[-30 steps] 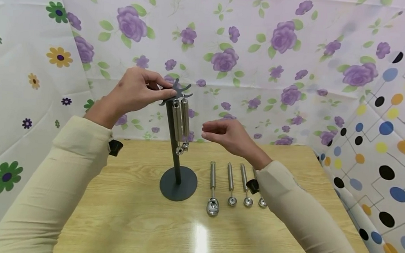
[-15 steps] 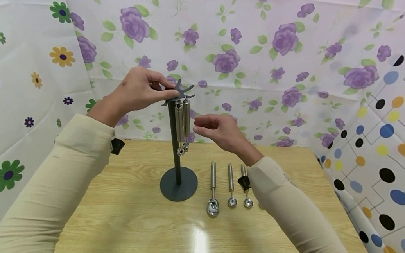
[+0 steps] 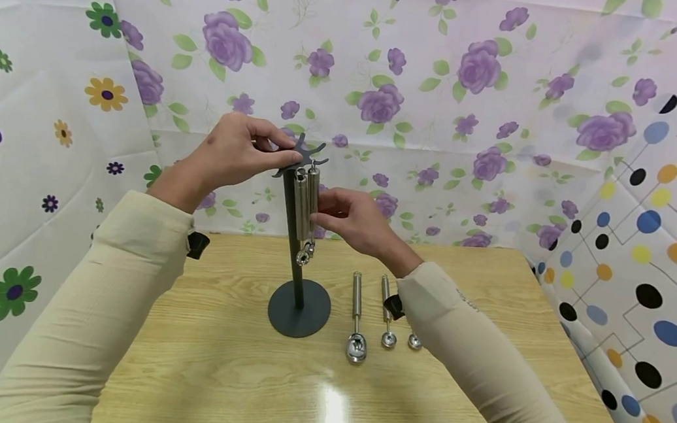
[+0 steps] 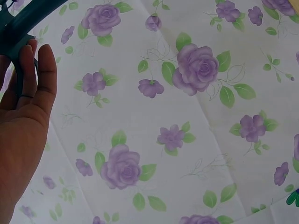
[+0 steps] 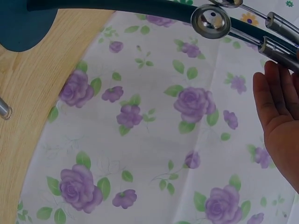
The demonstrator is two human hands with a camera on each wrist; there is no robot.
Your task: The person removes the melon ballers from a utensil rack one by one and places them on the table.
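2 scoops hung vertical, bowls down, on stand; 3 visible on bench, possibly more hidden. Stand top pinched by left hand; one scoop pinched by right hand.

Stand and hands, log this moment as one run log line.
left hand: holds stand top | right hand: pinches hung scoop | hung: two scoops | table: three scoops visible

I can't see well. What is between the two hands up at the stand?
In the head view, two steel scoops hang from the dark stand between the left hand, which holds the stand's top, and the right hand, which touches the scoops.
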